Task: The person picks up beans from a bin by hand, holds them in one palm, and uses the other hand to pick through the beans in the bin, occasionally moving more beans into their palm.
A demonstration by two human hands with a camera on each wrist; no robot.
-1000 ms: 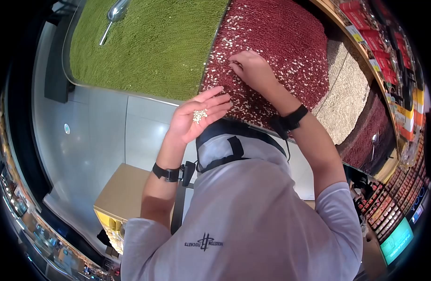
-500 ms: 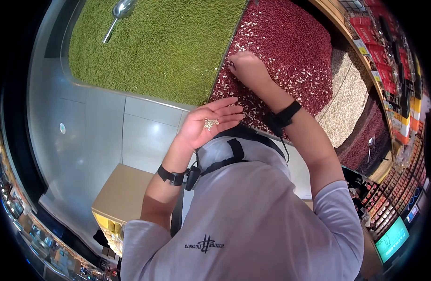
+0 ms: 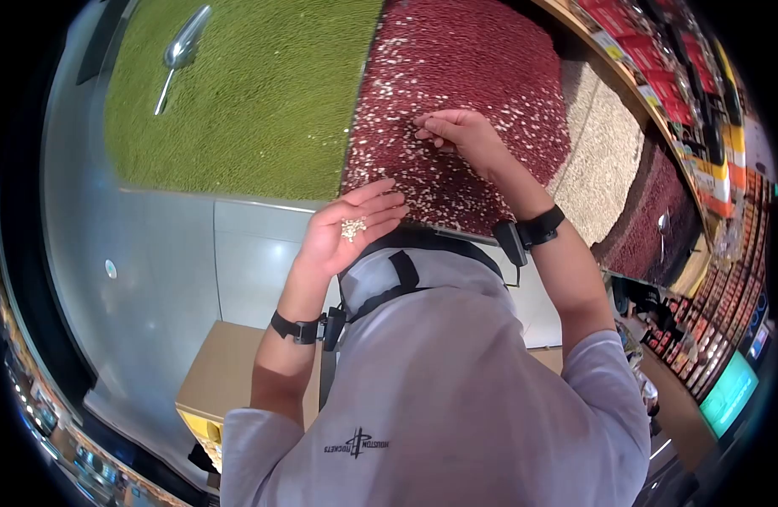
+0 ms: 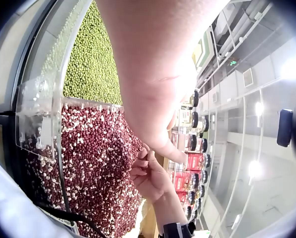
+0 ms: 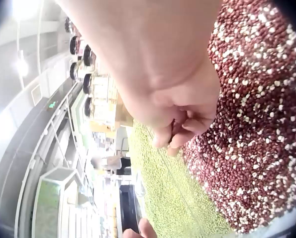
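change, last half second: my right hand (image 3: 466, 138) is drawing away from the divider (image 3: 365, 84) and is now sitting over the middle of the red beans (image 3: 490, 59), upper centre of the head view. its fingers are curling in, thumb against them; whether they are pinching anything, i cannot tell. my left hand (image 3: 338, 218) is staying palm up near frame centre, fingers nearly straight, carrying a small heap of pale pieces (image 3: 352, 229). meaning, by my judgement: i am working a different patch, and with many more such pieces lying loose among the red, the handwork is looking unfinished.

surface: the bench (image 3: 253, 200) is bearing green beans (image 3: 245, 127) at upper left, a metal scoop (image 3: 182, 52) resting on them. room: a screen (image 3: 728, 393) is glowing at lower right, a cardboard box (image 3: 224, 363) is standing at lower left; in the left-wrist view, dark-lidded jars (image 4: 192, 179) are lining up right of centre.
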